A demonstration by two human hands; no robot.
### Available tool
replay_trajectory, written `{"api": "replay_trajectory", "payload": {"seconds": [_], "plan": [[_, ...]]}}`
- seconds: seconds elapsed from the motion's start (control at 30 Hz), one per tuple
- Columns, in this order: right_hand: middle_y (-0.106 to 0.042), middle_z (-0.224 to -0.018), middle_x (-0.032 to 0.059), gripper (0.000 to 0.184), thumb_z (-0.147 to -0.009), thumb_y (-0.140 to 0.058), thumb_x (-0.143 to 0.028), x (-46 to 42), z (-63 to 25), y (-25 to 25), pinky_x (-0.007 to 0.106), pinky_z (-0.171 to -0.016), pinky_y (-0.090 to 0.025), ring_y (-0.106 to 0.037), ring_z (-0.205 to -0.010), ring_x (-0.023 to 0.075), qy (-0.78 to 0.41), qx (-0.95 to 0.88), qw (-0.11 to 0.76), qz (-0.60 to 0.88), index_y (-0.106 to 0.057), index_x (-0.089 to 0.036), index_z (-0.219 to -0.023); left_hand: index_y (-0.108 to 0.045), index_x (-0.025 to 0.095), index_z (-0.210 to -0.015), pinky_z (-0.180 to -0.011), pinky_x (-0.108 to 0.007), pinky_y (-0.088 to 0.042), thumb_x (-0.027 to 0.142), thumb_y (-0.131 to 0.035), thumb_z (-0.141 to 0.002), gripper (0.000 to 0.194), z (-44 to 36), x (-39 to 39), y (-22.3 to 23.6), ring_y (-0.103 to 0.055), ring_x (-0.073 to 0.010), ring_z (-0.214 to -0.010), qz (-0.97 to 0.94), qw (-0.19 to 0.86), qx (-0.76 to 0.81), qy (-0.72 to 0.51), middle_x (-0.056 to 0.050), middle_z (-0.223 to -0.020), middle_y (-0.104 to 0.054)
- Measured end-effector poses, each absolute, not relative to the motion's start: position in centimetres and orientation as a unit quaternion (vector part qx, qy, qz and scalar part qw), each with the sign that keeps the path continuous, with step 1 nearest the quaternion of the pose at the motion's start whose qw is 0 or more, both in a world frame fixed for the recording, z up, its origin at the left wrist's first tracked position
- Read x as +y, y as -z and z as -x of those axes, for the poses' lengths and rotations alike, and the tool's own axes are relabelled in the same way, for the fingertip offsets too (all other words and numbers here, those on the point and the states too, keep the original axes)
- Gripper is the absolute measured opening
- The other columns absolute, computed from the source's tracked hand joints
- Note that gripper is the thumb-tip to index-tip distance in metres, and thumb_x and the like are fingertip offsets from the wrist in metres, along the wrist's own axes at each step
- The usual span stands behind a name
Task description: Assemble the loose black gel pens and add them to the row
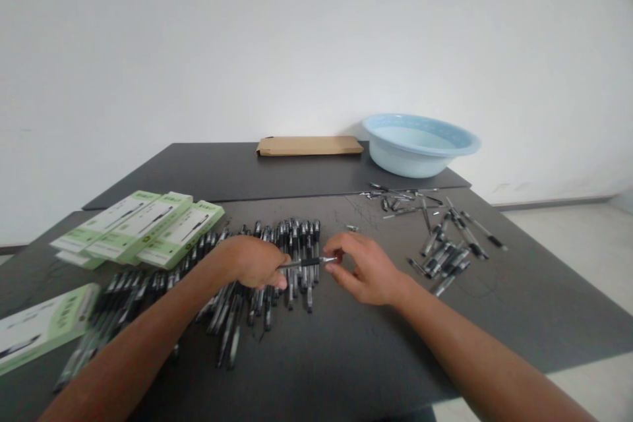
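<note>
My left hand (254, 260) is closed round the barrel of a black pen (305, 263), held level over the table. My right hand (363, 267) pinches the metal tip end of that same pen with thumb and forefinger, its other fingers spread. Below both hands lies a long row of several black pens (297, 237) on the dark table (346, 343), running left toward my left forearm.
Green and white pen boxes (148, 224) are stacked at the left, another box (39, 323) at the near left edge. Loose pens and parts (445, 254) lie scattered at the right. A light blue basin (420, 145) and a brown envelope (309, 145) sit at the back.
</note>
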State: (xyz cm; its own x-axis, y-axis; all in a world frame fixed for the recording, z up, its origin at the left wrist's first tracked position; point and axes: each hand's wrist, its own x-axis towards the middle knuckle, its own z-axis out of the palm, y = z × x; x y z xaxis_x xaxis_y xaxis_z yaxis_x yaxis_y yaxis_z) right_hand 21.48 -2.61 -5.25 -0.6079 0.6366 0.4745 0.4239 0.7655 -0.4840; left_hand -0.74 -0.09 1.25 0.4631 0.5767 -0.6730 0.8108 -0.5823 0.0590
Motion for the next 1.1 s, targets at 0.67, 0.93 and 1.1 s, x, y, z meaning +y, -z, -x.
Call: {"api": "replay_trajectory", "payload": {"seconds": [0.67,0.93,1.1], "plan": [[-0.061,-0.085,0.0038,0.015,-0.088,-0.052,-0.032,-2.7,-21.5,5.0,0.030,-0.072,-0.040,-0.054,-0.076,0.0172,-0.147,-0.893,0.313,0.290,-0.050,-0.020,-0.097,-0.062,0.018,-0.108,-0.051,-0.026,-0.037,0.033,-0.047,-0.086,0.030,0.2,-0.5,-1.9,-0.063,-0.0228,-0.069,-0.827,0.187,0.421,0.323,-0.006,-0.079,-0.072],[-0.061,-0.083,0.0050,0.013,-0.092,-0.044,-0.029,-2.8,-21.1,5.3,0.030,-0.071,-0.039,-0.053,-0.076,0.0176,-0.113,-0.904,0.301,0.280,-0.050,-0.019,-0.095,-0.061,0.018,-0.113,-0.055,-0.027,-0.040,0.032,-0.048,-0.086,0.032,0.1,-0.6,-2.1,-0.064,-0.0246,-0.076,-0.832,0.163,0.418,0.327,-0.009,-0.090,-0.072],[-0.063,-0.082,0.0060,0.018,-0.094,-0.042,-0.032,-2.6,-21.1,5.6,0.030,-0.070,-0.038,-0.053,-0.075,0.0181,-0.073,-0.901,0.314,0.289,-0.054,-0.019,-0.094,-0.059,0.017,-0.116,-0.060,-0.030,-0.043,0.033,-0.047,-0.087,0.036,0.0,-0.8,-2.5,-0.065,-0.0270,-0.081,-0.831,0.165,0.416,0.330,-0.013,-0.096,-0.071]]}}
